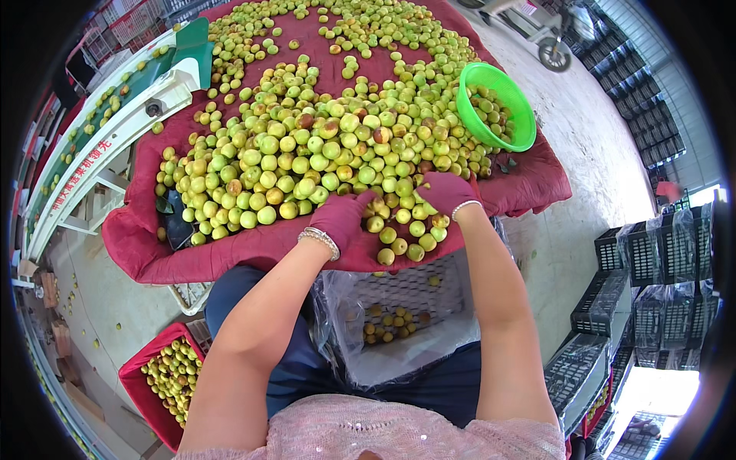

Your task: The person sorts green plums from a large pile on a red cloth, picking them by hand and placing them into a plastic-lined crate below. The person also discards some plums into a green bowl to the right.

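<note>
Green and brown-tinged jujube fruits (270, 144) lie heaped on a table covered with dark red padded cloth (218, 253). My left hand (343, 217), in a maroon glove, rests at the near edge of the heap, its fingertips at some fruits; whether it grips one is hidden. To its right, my right hand (445, 194), also gloved, curls over the fruits with a green one at its fingertips. Several fruits lie near the cloth's edge between and below the hands. Beneath them, between my knees, a crate lined with clear plastic (397, 359) holds a small group of brownish fruits (391, 325).
A bright green plastic basket (471, 118) with fruits tilts on the table's right side. At left runs a white-framed conveyor (135, 115) carrying fruits. A red-lined crate of fruits (135, 368) stands on the floor at lower left. Black crates (655, 253) are stacked at right.
</note>
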